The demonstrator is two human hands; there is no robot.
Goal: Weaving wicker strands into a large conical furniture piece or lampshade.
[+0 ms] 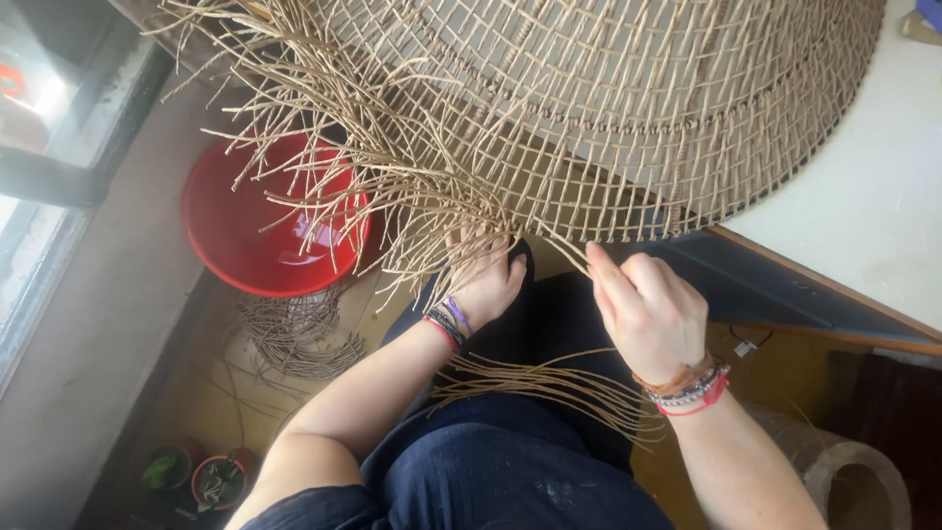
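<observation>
While two bare hands work its frayed edge, a wide woven cane piece [608, 108] hangs off a white table [863, 206] over the person's lap.

From the left: potted plants [201, 478] stand on the floor, a red bowl [260, 231] sits under the loose strands [324, 137], and cut cane [294, 339] lies beside it. Left hand [488, 282] reaches up into the strand ends, fingers curled among them; its grip is hidden. Right hand [648, 314] has fingers closed, pinching a strand at the woven rim. More strands [549, 383] lie across the lap.
</observation>
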